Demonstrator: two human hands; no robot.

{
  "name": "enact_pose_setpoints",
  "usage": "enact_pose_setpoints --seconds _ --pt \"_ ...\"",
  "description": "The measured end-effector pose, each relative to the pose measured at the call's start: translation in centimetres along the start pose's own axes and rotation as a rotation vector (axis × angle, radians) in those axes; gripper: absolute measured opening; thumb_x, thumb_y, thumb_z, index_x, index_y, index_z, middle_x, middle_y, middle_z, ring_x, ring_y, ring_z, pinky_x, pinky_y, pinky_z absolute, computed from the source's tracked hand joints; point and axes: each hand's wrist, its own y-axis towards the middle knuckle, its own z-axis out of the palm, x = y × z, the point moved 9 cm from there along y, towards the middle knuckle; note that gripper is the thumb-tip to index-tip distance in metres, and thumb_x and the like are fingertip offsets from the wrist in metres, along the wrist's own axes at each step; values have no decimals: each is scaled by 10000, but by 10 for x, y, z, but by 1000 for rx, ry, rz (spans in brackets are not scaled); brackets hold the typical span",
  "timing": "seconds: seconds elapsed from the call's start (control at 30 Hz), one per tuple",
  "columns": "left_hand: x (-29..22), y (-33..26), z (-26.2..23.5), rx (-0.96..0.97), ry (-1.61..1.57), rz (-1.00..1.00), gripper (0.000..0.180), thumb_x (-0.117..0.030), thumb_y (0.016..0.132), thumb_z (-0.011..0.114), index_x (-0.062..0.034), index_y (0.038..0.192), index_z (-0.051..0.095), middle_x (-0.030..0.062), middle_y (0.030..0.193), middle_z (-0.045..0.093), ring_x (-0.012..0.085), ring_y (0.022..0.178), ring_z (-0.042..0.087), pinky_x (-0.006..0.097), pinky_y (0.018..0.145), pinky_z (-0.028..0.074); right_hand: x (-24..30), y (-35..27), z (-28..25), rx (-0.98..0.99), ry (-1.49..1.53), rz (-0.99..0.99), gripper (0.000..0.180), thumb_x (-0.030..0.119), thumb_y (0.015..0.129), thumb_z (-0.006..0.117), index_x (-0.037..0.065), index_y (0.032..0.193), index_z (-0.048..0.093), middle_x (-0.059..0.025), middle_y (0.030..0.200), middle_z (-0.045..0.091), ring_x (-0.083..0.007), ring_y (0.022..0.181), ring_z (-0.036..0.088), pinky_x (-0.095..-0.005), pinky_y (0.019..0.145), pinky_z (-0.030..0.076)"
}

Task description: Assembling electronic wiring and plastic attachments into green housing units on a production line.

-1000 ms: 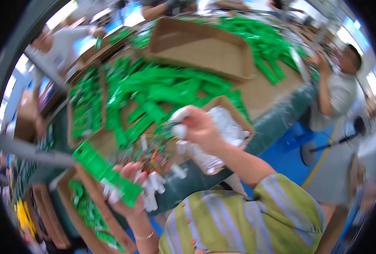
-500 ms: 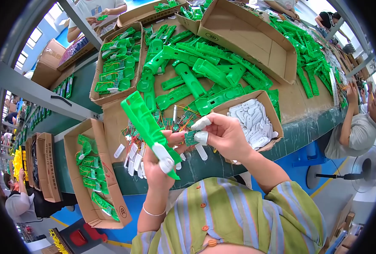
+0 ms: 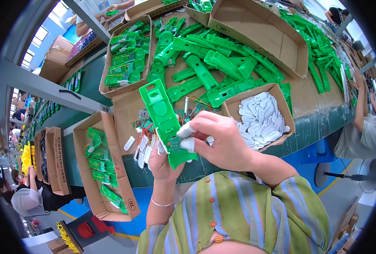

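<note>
My left hand [image 3: 161, 167] is closed round the lower part of a long green plastic housing half [image 3: 156, 103], its hollow inner side facing up. Between the thumb and forefinger of my right hand [image 3: 224, 137], both in white finger cots, is a small green circuit board [image 3: 175, 145]. The board lies over the lower part of the housing's hollow; whether it is seated there I cannot tell. Behind my hands is a heap of wired circuit boards [image 3: 145, 123] with red and yellow wires. White oval plastic pieces [image 3: 143, 153] lie beside my left hand.
A box of white oval caps [image 3: 261, 116] stands right of my hands. Green housings [image 3: 203, 72] are piled at the back. Boxes of housings with boards stand at far left [image 3: 127, 63] and near left [image 3: 100, 163]. An empty carton [image 3: 260, 36] sits on the pile. Other people work around.
The housing has been turned so that its hollow side faces up. My right hand has brought the circuit board from beside the housing to over its lower part. The view has shifted slightly.
</note>
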Motion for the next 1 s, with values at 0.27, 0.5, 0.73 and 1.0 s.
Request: enact_pose_setpoints --seconds 0.27,0.5,0.73,1.0 --pt "13 -10 -18 239 73 -57 440 -218 908 402 -9 1290 336 122 1296 415 269 1175 436 418 987 354 14 1 10 7 -225 -142 162 -46 685 596 13 835 584 -87 720 517 -215 588 544 -306 515 450" --pt "17 -10 -20 -8 -17 -71 400 -177 894 452 -4 1248 381 123 1192 498 257 1090 507 385 928 415 10 -3 18 105 -304 -223 235 -45 659 583 5 888 575 -104 816 492 -237 677 550 -317 551 460" --pt "22 -14 -15 -41 -8 -57 399 -195 901 444 -13 1250 381 108 1186 500 238 1087 506 375 930 408 29 -18 22 -1 -632 -475 278 57 617 610 -31 875 559 -95 816 490 -216 680 530 -302 567 473" --pt "16 -17 -23 -55 263 -34 381 -170 902 452 22 1230 414 117 1151 533 206 1037 540 320 889 435 19 -35 30 63 -715 -599 267 85 596 599 -37 833 581 -111 871 531 -219 722 551 -298 618 495"
